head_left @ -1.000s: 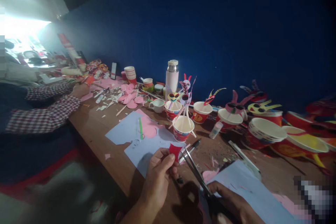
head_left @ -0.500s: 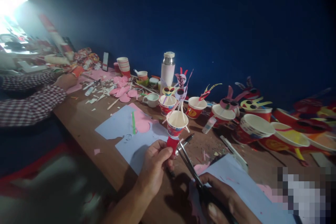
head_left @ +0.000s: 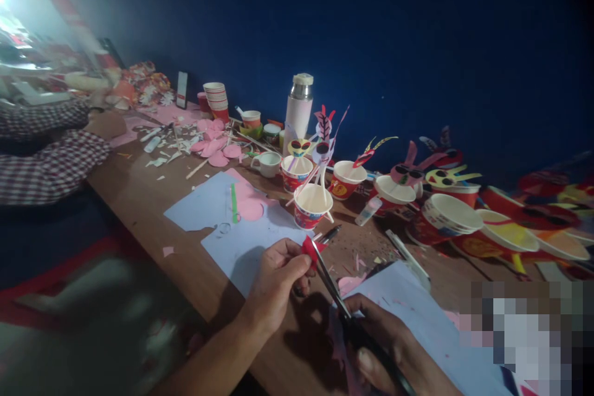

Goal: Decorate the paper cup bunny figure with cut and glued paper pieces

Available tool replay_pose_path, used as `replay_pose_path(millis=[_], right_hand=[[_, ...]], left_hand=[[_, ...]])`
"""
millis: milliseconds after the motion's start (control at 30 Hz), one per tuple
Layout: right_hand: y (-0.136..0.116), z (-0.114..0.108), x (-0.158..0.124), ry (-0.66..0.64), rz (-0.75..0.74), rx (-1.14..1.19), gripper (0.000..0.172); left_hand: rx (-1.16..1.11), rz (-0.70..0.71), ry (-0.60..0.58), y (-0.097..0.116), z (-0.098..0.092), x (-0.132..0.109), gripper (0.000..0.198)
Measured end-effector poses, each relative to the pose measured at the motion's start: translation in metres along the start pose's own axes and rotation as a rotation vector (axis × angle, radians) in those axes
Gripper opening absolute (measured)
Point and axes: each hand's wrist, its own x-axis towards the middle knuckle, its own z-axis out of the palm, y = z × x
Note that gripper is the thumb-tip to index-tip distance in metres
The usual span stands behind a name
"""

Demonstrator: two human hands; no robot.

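Between the thumb and fingers of my left hand [head_left: 281, 275] is a small piece of red paper [head_left: 310, 250], held up over the table. My right hand [head_left: 385, 334] grips black-handled scissors [head_left: 346, 315], whose blades reach up and left to the red paper. The blade tips lie against the paper, close to my left fingertips. Just beyond stands a paper cup [head_left: 312, 213] with pale strips attached and a cut-paper figure above it. Blue paper [head_left: 232, 260] lies under and left of my left hand, and another blue sheet [head_left: 413, 303] lies beyond my right hand.
Several decorated paper cups [head_left: 348, 180] line the back and right. A thermos flask [head_left: 297, 108] stands near the wall. Pink paper pieces [head_left: 213, 147] and white scraps litter the left. Another person's checked sleeve [head_left: 60, 164] rests at the far left. A pen [head_left: 331, 234] lies near the scissors.
The scissor blades have come onto the red paper, which now looks smaller and tilted instead of upright. The camera view has shifted slightly. The other person's hands have moved.
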Motion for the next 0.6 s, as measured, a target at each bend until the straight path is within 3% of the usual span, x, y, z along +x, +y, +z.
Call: replay_pose_path(millis=[400, 600], right_hand=[[0.003, 0.005, 0.001, 0.002, -0.064, 0.006, 0.042], [-0.007, 0.002, -0.001, 0.014, -0.052, -0.113, 0.04]], left_hand=[[0.011, -0.058, -0.113, -0.003, 0.001, -0.005, 0.014], [-0.028, -0.082, -0.086, 0.001, -0.002, -0.005, 0.014]])
